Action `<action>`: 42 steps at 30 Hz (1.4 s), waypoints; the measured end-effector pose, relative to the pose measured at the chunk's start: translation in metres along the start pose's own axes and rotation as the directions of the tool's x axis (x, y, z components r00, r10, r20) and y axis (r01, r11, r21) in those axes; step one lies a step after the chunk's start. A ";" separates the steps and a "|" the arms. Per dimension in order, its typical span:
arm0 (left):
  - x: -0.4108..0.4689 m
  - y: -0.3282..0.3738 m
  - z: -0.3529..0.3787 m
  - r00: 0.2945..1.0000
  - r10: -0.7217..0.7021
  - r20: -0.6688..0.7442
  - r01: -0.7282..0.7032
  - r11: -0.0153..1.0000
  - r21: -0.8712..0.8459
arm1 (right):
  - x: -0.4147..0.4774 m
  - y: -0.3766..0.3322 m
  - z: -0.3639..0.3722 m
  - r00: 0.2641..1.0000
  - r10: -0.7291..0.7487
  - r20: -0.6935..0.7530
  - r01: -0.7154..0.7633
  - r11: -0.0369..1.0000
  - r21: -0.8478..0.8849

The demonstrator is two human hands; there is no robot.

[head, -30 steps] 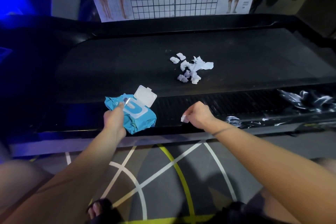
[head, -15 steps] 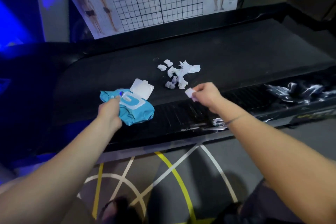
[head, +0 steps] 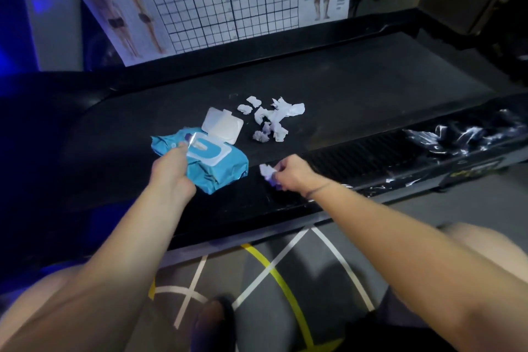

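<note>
Left hand (head: pixel 171 171) grips near-left end of pack (head: pixel 220 166), fingers curled on it; pack sits on belt (head: pixel 371 88). Right hand (head: pixel 294 174) just right of pack, over near rail (head: pixel 357 157), fingertips pinching crumpled wipe (head: pixel 267 171). Pack lid (head: pixel 223 124) flipped open. Further out: pile (head: pixel 274 118) of crumpled wipes on belt.

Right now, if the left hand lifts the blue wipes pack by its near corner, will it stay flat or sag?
Probably sag: the blue wipes pack has a soft, wrinkled wrapper that dents near the left hand. Its open white lid looks stiff and may swing. The glossy wrapper could slip, so the fingers should pinch firmly.
</note>
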State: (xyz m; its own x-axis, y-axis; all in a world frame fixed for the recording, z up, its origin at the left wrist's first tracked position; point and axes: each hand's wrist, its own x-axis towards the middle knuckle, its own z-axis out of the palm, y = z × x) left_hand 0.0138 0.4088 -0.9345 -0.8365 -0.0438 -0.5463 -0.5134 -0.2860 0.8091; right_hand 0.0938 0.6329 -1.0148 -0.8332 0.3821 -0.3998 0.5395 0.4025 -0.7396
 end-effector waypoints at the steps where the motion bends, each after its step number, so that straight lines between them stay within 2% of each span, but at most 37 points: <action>1: 0.002 -0.002 0.000 1.000 0.001 0.002 -0.001 1.000 -0.002 | 0.001 -0.005 0.009 1.000 -0.008 0.009 0.008 1.000 -0.020; 5: 0.010 -0.009 -0.020 1.000 0.001 -0.021 -0.001 1.000 -0.004 | 0.013 -0.023 0.028 0.997 0.021 0.069 -0.014 0.995 -0.096; 8: 0.016 -0.006 -0.038 0.998 0.009 -0.066 -0.009 1.000 0.006 | 0.017 -0.032 0.038 0.998 0.051 0.026 -0.047 0.987 -0.157; 14: 0.021 -0.003 -0.046 0.988 0.025 -0.150 -0.018 0.999 0.042 | 0.018 -0.037 0.043 0.985 0.159 0.072 -0.150 0.982 -0.114; 19: 0.027 -0.010 -0.042 0.993 0.006 -0.114 0.001 0.998 0.060 | -0.002 -0.034 0.038 0.979 0.188 0.080 -0.181 0.979 -0.095; 25: 0.027 -0.023 -0.037 0.998 -0.046 -0.036 0.051 0.988 0.146 | -0.024 -0.012 0.033 0.972 0.203 0.117 -0.207 0.978 0.022; 28: 0.023 -0.028 -0.038 0.998 -0.015 -0.056 0.024 0.988 0.154 | -0.027 -0.004 0.022 0.950 0.208 0.232 -0.229 0.971 0.069; 31: 0.022 -0.031 -0.042 0.994 0.013 -0.112 0.001 0.992 0.127 | -0.024 0.000 -0.006 0.880 0.194 0.434 -0.239 0.970 0.050; 32: 0.022 -0.032 -0.044 0.991 0.026 -0.128 -0.009 0.992 0.130 | -0.018 0.003 -0.017 0.883 0.189 0.430 -0.246 0.966 0.082; 35: 0.022 -0.036 -0.048 0.985 0.050 -0.167 -0.026 0.989 0.143 | 0.005 0.010 -0.049 0.942 0.206 0.265 -0.255 0.953 0.166; 38: 0.024 -0.040 -0.055 0.980 0.045 -0.195 -0.020 0.991 0.129 | 0.026 0.016 -0.060 0.972 0.185 0.148 -0.205 0.970 0.134; 40: 0.024 -0.042 -0.058 0.977 0.038 -0.208 -0.014 0.993 0.116 | 0.031 0.012 -0.053 0.982 0.147 0.116 -0.162 0.977 0.135; 42: 0.022 -0.043 -0.060 0.975 0.035 -0.221 -0.010 0.994 0.113 | 0.030 0.003 -0.038 0.985 0.101 0.143 -0.118 0.985 0.122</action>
State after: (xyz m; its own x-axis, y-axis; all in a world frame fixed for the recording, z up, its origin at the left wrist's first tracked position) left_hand 0.0290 0.3629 -0.9942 -0.7909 -0.2638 -0.5522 -0.5234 -0.1760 0.8337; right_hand 0.0752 0.6772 -1.0087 -0.7834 0.2982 -0.5454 0.6156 0.2503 -0.7473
